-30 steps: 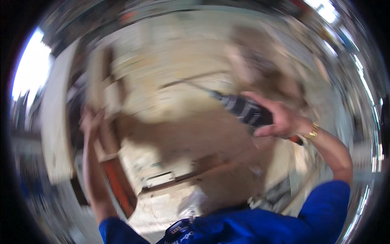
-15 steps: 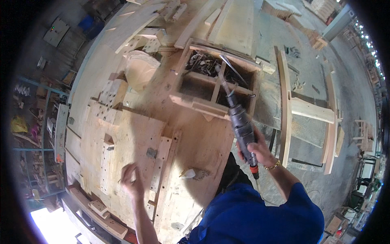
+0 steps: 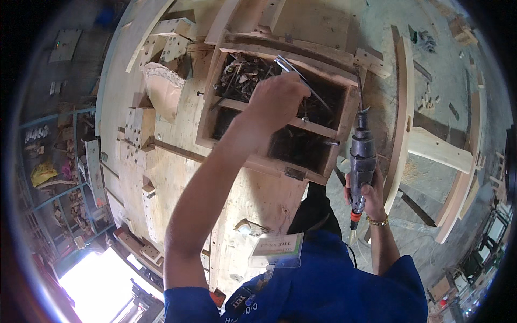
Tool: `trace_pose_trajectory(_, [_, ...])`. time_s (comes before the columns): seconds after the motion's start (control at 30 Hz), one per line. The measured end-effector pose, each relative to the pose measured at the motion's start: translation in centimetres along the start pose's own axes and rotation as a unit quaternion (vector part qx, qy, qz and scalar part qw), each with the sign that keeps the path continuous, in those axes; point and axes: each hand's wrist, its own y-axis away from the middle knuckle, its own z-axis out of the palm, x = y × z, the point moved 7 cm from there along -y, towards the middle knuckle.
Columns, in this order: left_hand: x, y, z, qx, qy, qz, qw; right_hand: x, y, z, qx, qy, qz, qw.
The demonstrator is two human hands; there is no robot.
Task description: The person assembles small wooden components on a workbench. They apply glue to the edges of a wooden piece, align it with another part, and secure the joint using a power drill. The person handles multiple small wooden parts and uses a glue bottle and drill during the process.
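My left hand [image 3: 280, 97] reaches over the divided wooden box [image 3: 280, 167], its fingers curled down next to a thin shiny metal rod [image 3: 318, 98]. The rod leans across the box's far right compartment, partly behind the fingers, and what they grip is hidden. On the right, my right hand [image 3: 374, 195] is wrapped round the grip of a grey power drill [image 3: 363, 156] with an orange-red fitting at its rear end. The drill's long bit [image 3: 360, 91] points away from me, just right of the box. Loose metal fasteners [image 3: 245, 75] fill the far left compartment.
The box rests on a plywood workbench [image 3: 183, 177] with drilled wooden blocks [image 3: 141, 126] and a curved wooden piece [image 3: 164, 89] at its left. Right of the drill stands a wooden frame [image 3: 405, 107]. A badge [image 3: 277, 250] hangs before my blue shirt.
My left hand has moved from above the bench's left side to the box, beside the metal rod. The drill in my right hand now points straighter ahead, beside the box instead of over it.
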Motion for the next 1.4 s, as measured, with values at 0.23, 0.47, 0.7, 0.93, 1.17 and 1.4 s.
trace_pose_trajectory(0.23, [-1.5, 0.7, -1.3, -0.176, -0.028, -0.037, 0.983, 0.6, -1.5, -0.9, -0.001, 0.019, -0.005, 1.000])
trace_pose_trajectory(0.47, [0.2, 8.9, 1.4, -0.227, -0.041, -0.087, 0.969, 0.4, -2.8, 0.4, -0.036, 0.004, -0.015, 0.999])
trace_pose_trajectory(0.7, [0.0, 10.1, -0.6, -0.084, 0.013, -0.141, 0.986, 0.6, -3.3, 1.2, -0.033, 0.000, 0.003, 0.999])
trace_pose_trajectory(0.93, [-6.6, 15.2, -5.9, 0.038, 0.019, -0.304, 0.952, 1.3, -2.8, 1.1, -0.020, -0.003, 0.021, 1.000])
trace_pose_trajectory(1.17, [-7.3, 15.7, -7.0, 0.031, 0.060, -0.366, 0.928, 1.4, -3.0, 1.1, -0.006, 0.003, 0.016, 1.000])
trace_pose_trajectory(1.4, [-8.0, 14.1, -5.9, 0.037, 0.036, -0.272, 0.961, 1.6, -2.9, 1.1, -0.004, 0.010, 0.028, 1.000])
